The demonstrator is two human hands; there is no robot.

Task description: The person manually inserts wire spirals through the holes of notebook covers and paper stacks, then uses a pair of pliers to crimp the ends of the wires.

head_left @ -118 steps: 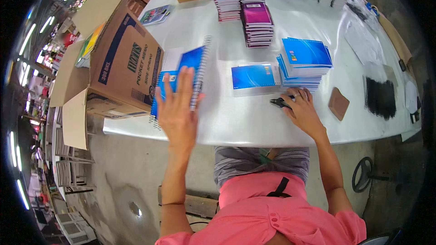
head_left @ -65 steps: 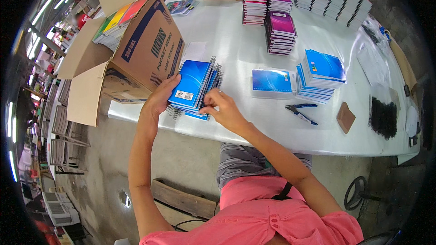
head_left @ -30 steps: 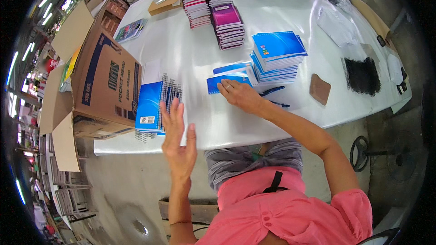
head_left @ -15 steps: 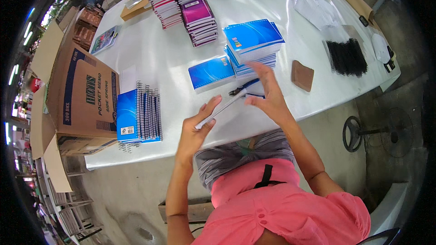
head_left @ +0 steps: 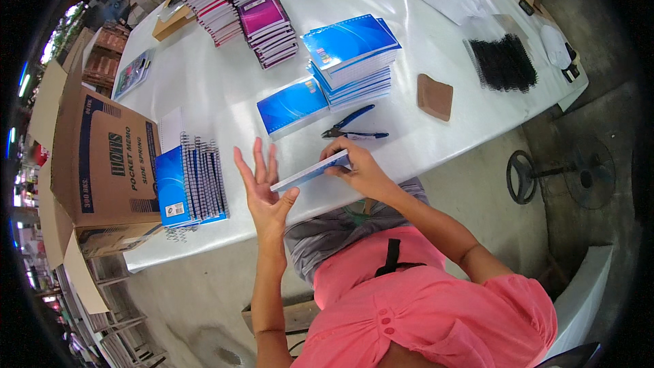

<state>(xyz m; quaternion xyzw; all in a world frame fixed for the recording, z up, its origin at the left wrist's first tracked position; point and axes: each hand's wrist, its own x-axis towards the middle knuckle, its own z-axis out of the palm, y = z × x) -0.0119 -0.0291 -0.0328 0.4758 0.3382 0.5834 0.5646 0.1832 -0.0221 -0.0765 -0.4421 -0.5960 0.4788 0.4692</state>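
Note:
A thin blue-and-white notebook (head_left: 310, 173) is held edge-up over the table's near side. My right hand (head_left: 362, 169) pinches its right end between thumb and fingers. Beside its left end, my left hand (head_left: 264, 194) is open with fingers spread, the thumb close to the notebook's corner; whether it touches cannot be made out. Just beyond my right hand lie blue-handled cutting pliers (head_left: 357, 115), jaws pointing left. Behind them stands a tall stack of blue notebooks (head_left: 351, 42) with punched edges, and a lower blue stack (head_left: 293, 105) adjoins it on the left.
Spiral-bound blue notebooks (head_left: 197, 180) stand at the left beside an open cardboard box (head_left: 119, 157). Purple notebooks (head_left: 264, 17) and red-edged notebooks (head_left: 208, 0) are piled at the back. A brown block (head_left: 434, 97) and a bundle of black coils (head_left: 504, 61) lie to the right.
My left hand has let go of the notebook and spread its fingers. My right hand, open before, has come down and taken the notebook's right end. The view has shifted slightly.

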